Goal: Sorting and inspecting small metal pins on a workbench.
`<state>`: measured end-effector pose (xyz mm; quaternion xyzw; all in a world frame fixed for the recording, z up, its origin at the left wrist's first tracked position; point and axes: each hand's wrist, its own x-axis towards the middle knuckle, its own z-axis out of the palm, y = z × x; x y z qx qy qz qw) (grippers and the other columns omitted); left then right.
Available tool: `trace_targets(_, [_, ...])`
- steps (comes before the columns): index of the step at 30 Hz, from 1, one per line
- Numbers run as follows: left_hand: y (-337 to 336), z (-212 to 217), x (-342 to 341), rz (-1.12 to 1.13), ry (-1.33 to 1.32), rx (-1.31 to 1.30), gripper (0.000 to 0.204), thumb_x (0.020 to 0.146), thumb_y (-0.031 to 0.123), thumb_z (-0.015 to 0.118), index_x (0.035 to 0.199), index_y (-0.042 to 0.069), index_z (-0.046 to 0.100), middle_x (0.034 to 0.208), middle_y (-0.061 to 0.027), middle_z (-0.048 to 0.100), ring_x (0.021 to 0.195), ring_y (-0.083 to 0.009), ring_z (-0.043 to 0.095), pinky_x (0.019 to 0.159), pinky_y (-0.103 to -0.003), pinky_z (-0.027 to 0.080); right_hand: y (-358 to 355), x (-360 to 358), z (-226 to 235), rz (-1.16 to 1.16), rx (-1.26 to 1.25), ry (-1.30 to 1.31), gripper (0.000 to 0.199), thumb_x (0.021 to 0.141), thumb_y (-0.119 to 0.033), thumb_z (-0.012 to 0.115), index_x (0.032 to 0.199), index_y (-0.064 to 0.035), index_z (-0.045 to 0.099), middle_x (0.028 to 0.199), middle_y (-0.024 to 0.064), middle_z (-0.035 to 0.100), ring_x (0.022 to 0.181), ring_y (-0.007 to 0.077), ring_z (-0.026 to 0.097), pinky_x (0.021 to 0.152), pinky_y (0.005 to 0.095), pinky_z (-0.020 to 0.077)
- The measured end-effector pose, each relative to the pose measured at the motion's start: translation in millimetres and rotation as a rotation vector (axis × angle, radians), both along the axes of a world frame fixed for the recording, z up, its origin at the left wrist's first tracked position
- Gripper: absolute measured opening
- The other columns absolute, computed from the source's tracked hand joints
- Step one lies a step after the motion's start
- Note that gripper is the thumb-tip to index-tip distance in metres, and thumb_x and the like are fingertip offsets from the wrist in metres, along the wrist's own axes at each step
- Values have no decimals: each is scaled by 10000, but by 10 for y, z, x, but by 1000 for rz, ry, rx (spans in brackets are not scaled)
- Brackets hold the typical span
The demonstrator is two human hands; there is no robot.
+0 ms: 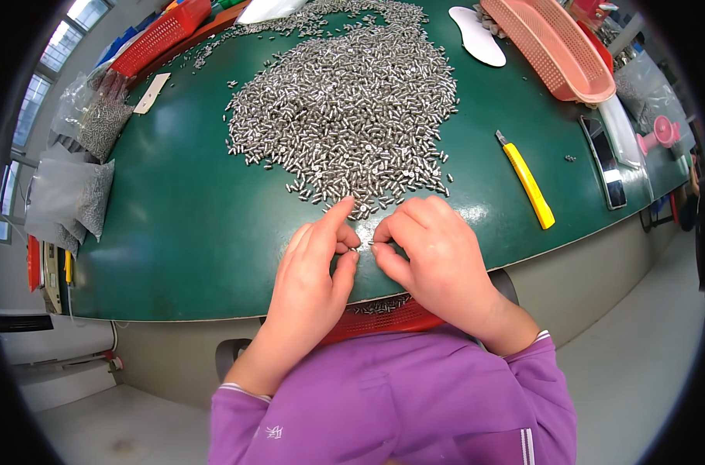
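Observation:
A big heap of small silver metal pins (344, 108) covers the middle of the green table (174, 225). My left hand (310, 279) rests at the heap's near edge, its forefinger stretched onto the nearest pins and its thumb pinching a single small pin (355, 249). Beside it, my right hand (434, 256) is curled, thumb and forefinger closed on another small pin (372, 243). The two fingertips nearly meet. Under my wrists, at the table's near edge, a red basket (383, 318) holds several pins.
A yellow utility knife (527, 180) lies right of the heap, and a dark phone (603, 159) lies beyond it. A pink basket (554, 46) and a white insole-shaped piece (476, 35) sit at the back right. Clear bags of pins (89, 194) and a red crate (162, 35) line the left.

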<state>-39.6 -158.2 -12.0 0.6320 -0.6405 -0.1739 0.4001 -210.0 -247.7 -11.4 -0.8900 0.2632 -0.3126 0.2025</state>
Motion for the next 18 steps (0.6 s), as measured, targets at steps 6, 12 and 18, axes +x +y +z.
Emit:
trace_targets(6, [-8, -7, 4, -45, 30, -6, 691, 828, -130, 665, 1476, 5, 468, 988, -103, 654, 903, -264, 627, 805, -397, 531, 13, 12, 11, 24, 19, -20, 126, 808, -106, 760, 850, -81, 644, 848, 66, 584, 826, 293, 587, 699, 424, 499])
trace_targets(12, [-1, 4, 3, -30, 89, -13, 706, 855, -121, 659, 1507, 4, 421, 1051, -106, 652, 890, -249, 645, 806, -382, 544, -15, 10, -8, 32, 52, -26, 124, 800, -101, 772, 865, -76, 669, 847, 71, 598, 820, 298, 596, 697, 425, 504])
trace_targets(18, [-26, 3, -5, -1, 49, 6, 680, 869, -109, 657, 1499, -4, 425, 996, -112, 661, 860, -255, 653, 794, -380, 545, -12, 47, 1, 17, 68, -30, 135, 794, -107, 781, 878, -76, 681, 862, 71, 608, 837, 297, 606, 715, 431, 506])
